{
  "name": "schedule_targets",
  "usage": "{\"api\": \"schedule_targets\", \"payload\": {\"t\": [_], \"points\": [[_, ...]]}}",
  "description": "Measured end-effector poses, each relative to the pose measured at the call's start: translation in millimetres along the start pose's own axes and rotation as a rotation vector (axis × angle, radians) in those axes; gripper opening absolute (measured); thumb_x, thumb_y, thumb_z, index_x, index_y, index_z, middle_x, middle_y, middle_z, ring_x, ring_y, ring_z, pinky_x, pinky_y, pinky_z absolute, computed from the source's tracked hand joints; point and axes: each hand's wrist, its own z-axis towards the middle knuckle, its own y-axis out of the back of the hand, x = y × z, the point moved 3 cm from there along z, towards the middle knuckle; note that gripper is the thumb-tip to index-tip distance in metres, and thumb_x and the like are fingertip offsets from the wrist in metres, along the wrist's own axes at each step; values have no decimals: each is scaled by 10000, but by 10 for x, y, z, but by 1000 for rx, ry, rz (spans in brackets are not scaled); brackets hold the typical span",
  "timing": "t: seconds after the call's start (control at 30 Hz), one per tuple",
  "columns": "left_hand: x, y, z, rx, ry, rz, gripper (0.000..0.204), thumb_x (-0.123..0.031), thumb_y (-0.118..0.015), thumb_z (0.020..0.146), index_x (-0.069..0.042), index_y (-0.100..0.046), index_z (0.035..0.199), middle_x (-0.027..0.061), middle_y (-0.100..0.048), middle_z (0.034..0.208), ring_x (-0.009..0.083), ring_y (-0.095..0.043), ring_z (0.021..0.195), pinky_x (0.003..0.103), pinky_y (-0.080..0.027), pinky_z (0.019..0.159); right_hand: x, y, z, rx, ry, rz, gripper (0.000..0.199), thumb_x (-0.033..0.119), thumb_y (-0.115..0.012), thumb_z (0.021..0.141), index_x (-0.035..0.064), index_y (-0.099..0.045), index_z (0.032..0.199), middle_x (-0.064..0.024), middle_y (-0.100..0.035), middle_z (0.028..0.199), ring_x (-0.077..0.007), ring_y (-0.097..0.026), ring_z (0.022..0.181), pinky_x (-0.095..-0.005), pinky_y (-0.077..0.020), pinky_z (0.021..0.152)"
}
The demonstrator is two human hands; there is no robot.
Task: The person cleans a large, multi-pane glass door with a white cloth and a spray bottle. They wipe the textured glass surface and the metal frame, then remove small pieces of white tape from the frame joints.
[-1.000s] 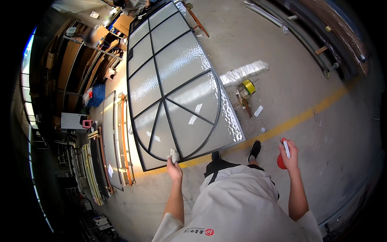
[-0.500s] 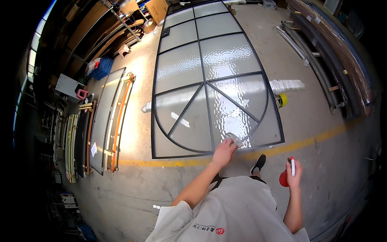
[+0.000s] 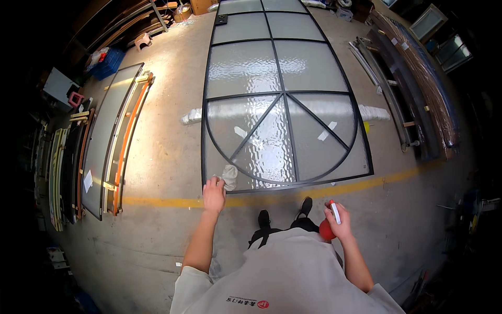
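A crumpled white cloth (image 3: 229, 175) is lying on the near left corner of the black-framed textured glass panel (image 3: 282, 104), which is lying on the concrete floor (image 3: 167, 141). The left hand (image 3: 214, 192) is pinching it in its grip. To its right, the right hand (image 3: 337, 220) is gripping a red spray bottle (image 3: 329, 226).

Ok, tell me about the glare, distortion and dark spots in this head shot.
Head view: bright glare washes the upper panes of the glass panel on the floor; fisheye bends the yellow floor line and the panel's black frame; corners are black. The left hand with its cloth and the right hand holding the red spray bottle look sharp.
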Motion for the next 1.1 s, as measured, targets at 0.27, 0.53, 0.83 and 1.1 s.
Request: {"api": "schedule_targets", "payload": {"t": [0.27, 0.53, 0.83, 1.1], "points": [[-1077, -419, 120, -28, -68, -299, 300, -124, -724, 833, -130, -697, 1132, 90, -618, 1181, 316, -600, 1156, 479, -466, 973, 333, 3, 264, 9, 46, -111, 281, 172, -750, 962, -16, -750, 1172, -189, -751, 1101, -376, -735, 1008, -423, -573, 915], [-914, -507, 151, -32, -99, -395, 299, -108, -693, 794, -110, -711, 1092, 116, -623, 1132, 344, -621, 1135, 507, -488, 973, 186, 244, 794, -19, -31, 2, 223, 167, -751, 964, -19, -757, 1087, -178, -743, 970, -346, -728, 868, -415, -571, 806], [-1075, -496, 225, -76, 27, -312, 240, -68, -639, 768, -74, -681, 1004, 134, -607, 1093, 377, -616, 1104, 513, -499, 931, -97, 667, 1666, 39, 7, -52, 258, 250, -766, 947, 0, -747, 1010, -205, -735, 937, -415, -718, 857, -463, -565, 774], [-1084, -506, 335, -6, 60, -338, 215, -46, -598, 772, -62, -656, 979, 162, -579, 1059, 411, -617, 1040, 537, -513, 909, -413, 785, 1834, 103, -113, -144, 274, 283, -749, 947, 12, -718, 929, -225, -717, 929, -460, -697, 895, -516, -547, 792]]}}
